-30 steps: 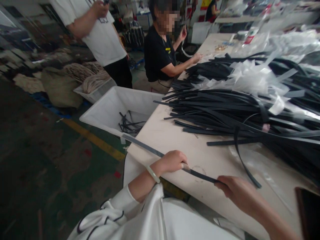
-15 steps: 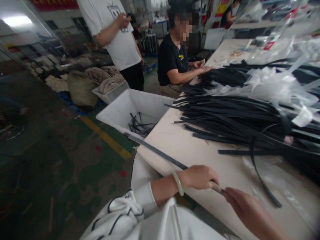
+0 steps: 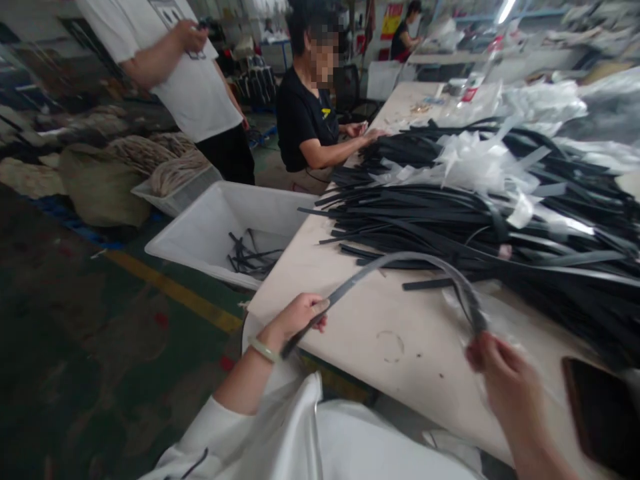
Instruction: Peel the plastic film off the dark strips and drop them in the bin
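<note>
A dark flat strip (image 3: 400,259) arches over the near part of the table between my two hands. My left hand (image 3: 303,315), with a pale bangle at the wrist, pinches it near one end; a short dark tail sticks out below the fingers. Closed around the strip's other side is my right hand (image 3: 495,363), at the right; its fingers are partly hidden and blurred. Behind the arch lies a large heap of black strips (image 3: 400,213) on the table. One loose strip end (image 3: 425,285) pokes out toward me under the curve.
The pale table (image 3: 350,353) has white plastic scraps (image 3: 475,163) on the heap and a dark phone-like slab (image 3: 595,407) at right. A white bin (image 3: 190,233) with some strips stands left of it. One person (image 3: 310,113) sits at the table; another (image 3: 175,73) stands behind.
My hands were close together with the strip stretched straight to the left. Now they are far apart, left hand up and leftward, and the strip bends in an arch. The view has turned right.
</note>
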A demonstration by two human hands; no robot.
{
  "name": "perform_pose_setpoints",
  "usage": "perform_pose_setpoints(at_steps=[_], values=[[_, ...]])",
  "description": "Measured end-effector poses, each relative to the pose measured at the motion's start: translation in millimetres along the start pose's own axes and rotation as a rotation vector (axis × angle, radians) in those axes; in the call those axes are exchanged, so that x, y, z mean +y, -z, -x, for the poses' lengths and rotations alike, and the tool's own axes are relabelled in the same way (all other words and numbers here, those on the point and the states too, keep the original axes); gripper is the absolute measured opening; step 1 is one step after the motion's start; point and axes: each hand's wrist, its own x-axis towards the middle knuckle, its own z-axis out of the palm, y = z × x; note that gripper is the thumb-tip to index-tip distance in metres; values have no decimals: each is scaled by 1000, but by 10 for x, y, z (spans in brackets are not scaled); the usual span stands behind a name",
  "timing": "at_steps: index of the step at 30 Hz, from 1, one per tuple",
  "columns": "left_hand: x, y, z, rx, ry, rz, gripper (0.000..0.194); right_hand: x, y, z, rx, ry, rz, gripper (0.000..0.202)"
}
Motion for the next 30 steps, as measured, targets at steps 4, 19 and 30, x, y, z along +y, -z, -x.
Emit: perform_pose_setpoints(at_steps=[4, 19, 30], values=[[198, -836, -369, 348, -72, 710, 48, -750, -890, 56, -271, -315, -662, 61], [191, -1389, -305, 205, 39, 939, 43, -691, -1490, 100, -239, -273, -486, 47], [391, -571, -953, 493, -87, 990, 39, -518, -1135, 573, -332, -22, -175, 40]])
